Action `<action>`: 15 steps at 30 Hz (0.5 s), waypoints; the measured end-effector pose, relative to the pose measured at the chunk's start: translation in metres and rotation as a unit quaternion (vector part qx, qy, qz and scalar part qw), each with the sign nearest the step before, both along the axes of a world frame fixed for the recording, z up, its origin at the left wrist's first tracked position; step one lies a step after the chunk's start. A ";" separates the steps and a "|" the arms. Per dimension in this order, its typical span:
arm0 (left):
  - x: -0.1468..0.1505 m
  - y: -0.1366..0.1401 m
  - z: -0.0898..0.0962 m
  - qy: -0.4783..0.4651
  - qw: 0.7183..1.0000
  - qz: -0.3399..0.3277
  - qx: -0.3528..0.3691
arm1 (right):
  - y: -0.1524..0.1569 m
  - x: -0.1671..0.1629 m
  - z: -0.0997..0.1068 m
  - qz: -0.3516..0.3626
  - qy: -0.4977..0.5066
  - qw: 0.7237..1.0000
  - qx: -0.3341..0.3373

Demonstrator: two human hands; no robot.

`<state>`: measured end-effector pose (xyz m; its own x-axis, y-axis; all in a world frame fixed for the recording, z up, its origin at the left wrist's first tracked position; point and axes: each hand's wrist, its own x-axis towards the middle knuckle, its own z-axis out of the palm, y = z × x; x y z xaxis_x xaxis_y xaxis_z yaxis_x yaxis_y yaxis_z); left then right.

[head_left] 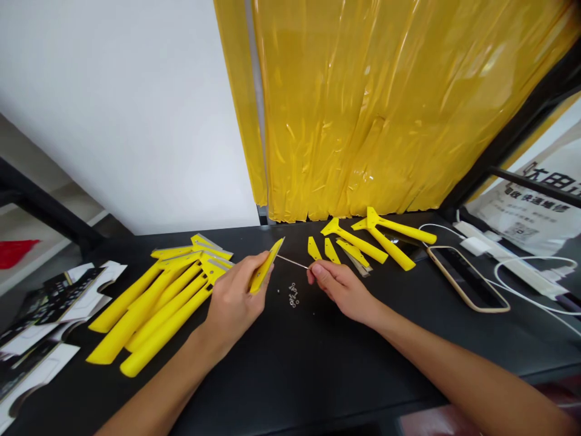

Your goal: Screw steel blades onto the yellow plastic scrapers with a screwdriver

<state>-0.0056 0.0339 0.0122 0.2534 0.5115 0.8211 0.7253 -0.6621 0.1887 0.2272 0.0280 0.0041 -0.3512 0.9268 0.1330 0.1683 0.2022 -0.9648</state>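
Gripping a flat yellow plastic piece [263,271] in left hand [237,292] above a black tabletop [290,363], pinching a thin metal rod [293,262] in right hand [339,286]; apparently mid-fastening, next calling for steady rod alignment.

Head cam: close, above and behind the bare fingers [321,274], facing forward-down past them onto flat black tabletop [290,369].

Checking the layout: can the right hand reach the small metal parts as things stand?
Likely yes: nothing covers the small metal parts, close by the right hand, though it holds a thin rod.
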 end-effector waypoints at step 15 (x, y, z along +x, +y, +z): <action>-0.002 -0.003 -0.003 -0.005 1.000 0.008 -0.024 | -0.007 -0.006 0.000 -0.017 -0.139 0.982 0.124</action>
